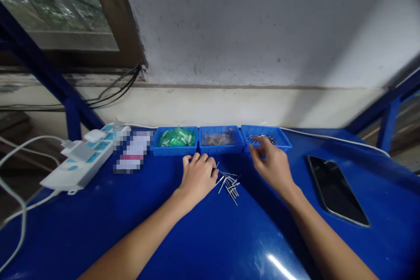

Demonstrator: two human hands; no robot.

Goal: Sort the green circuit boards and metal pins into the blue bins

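Note:
A small loose pile of blind rivets [232,184] lies on the blue table between my hands. My left hand [199,173] rests low at the pile's left side, its fingers curled down. A thin metal shank shows beside its index finger; whether the hand grips it is hidden. Over the front of the right blue bin [285,141], which holds more rivets, my right hand [271,162] has thumb and index finger bent towards each other in a pinch. Anything between those fingertips is too small to make out.
A middle blue bin [222,150] holds brownish bagged parts, and a left blue bin [175,152] holds green bagged pieces. A phone [337,190] lies at the right. A white power strip [87,168] with plugs and cables stands at the left, near a blurred-out packet [133,152].

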